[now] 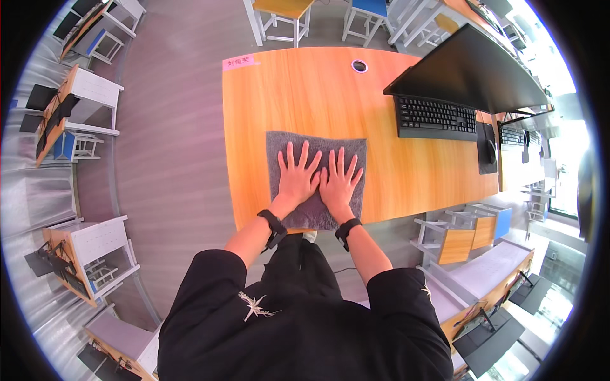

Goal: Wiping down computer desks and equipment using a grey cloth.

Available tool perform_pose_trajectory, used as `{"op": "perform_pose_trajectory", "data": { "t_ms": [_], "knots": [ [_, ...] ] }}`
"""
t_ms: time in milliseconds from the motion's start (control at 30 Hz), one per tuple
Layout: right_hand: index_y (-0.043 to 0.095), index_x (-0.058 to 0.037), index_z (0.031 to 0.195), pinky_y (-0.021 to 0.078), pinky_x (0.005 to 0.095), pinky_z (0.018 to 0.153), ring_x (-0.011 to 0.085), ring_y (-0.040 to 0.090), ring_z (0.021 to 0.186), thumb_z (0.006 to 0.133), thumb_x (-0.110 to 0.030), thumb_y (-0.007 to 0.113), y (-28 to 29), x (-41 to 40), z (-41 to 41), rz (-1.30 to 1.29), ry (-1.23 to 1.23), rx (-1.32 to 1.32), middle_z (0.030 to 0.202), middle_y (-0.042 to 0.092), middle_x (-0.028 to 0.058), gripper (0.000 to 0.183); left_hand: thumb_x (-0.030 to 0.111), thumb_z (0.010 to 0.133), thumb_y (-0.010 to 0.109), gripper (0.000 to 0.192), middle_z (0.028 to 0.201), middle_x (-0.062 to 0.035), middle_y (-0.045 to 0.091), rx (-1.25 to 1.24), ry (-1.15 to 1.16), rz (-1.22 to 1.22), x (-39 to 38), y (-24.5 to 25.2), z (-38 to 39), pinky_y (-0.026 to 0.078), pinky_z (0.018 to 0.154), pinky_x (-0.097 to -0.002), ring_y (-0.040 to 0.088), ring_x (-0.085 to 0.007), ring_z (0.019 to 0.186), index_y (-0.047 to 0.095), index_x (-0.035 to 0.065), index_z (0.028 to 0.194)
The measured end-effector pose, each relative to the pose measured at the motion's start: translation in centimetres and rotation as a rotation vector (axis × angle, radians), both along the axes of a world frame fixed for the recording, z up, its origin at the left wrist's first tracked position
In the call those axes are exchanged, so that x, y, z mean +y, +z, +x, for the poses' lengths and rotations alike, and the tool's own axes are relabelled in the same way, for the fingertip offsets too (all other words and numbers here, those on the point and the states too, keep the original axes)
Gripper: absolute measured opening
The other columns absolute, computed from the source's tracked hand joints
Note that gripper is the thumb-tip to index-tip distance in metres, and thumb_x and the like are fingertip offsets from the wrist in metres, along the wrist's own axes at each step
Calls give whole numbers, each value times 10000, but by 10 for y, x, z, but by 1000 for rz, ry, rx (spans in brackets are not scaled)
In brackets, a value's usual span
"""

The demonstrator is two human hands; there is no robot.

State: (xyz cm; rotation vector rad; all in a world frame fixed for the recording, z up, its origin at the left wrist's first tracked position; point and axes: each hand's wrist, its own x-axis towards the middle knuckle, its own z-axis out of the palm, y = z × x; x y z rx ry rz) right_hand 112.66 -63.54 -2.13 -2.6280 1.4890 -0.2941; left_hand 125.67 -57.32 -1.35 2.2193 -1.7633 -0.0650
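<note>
A grey cloth (pixel 317 209) lies spread out at the near edge of the wooden desk (pixel 305 105). Flat on its left half rests my left hand (pixel 298 178), palm down with the fingers spread. My right hand (pixel 339 183) lies palm down on the right half, fingers also apart, its thumb close to the left thumb. The cloth's near end reaches the desk's edge. Both wrists wear black bands.
At the desk's right stand a black monitor (pixel 467 71), a black keyboard (pixel 436 118) and a mouse (pixel 492 151) on a dark pad. A cable hole (pixel 359 66) and a pink label (pixel 238 62) with writing are near the far edge. Stools and other desks stand around.
</note>
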Motion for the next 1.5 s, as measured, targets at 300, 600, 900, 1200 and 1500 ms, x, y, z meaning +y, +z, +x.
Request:
{"op": "perform_pose_trajectory", "data": {
  "t_ms": [300, 600, 900, 1200, 1500],
  "knots": [
    [437, -179, 1521, 119, 660, 1183, 430, 189, 1506, 965, -361, 539, 12, 81, -56, 32, 49, -92, 1637, 298, 54, 593, 423, 952, 538, 592, 1654, -165, 210, -24, 20, 79, 91, 2, -56, 119, 1124, -753, 134, -546, 1478, 453, 242, 1509],
    [385, -169, 1551, 61, 630, 1201, 398, 124, 1533, 963, -386, 547, 12, 56, -131, 74, -120, -29, 1661, 246, 56, 647, 448, 967, 523, 588, 1652, -169, 197, 24, -107, 68, 50, 3, -125, 150, 1122, -754, 135, -557, 1469, 439, 252, 1515],
    [361, -162, 1560, 67, 607, 1207, 408, 117, 1532, 986, -389, 514, 13, -21, -179, 123, -193, -2, 1671, 216, 64, 636, 448, 985, 495, 587, 1665, -139, 183, 115, -264, 89, -38, 3, -156, 112, 1167, -705, 116, -512, 1495, 404, 266, 1535],
    [362, -172, 1561, 85, 597, 1210, 404, 132, 1530, 970, -390, 504, 7, -104, -194, 35, -339, 43, 1666, 236, 62, 645, 392, 977, 515, 559, 1649, -118, 241, 148, -251, 39, -118, 4, -193, 121, 1174, -691, 137, -492, 1498, 444, 230, 1507],
    [351, -97, 1557, 101, 558, 1228, 394, 142, 1533, 988, -324, 462, 4, -185, -243, 45, 35, 66, 1661, 245, 74, 622, 389, 956, 544, 535, 1619, -100, 314, 173, -254, -7, -169, 4, -214, 161, 1190, -650, 198, -467, 1487, 506, 218, 1462]
  ]
}}
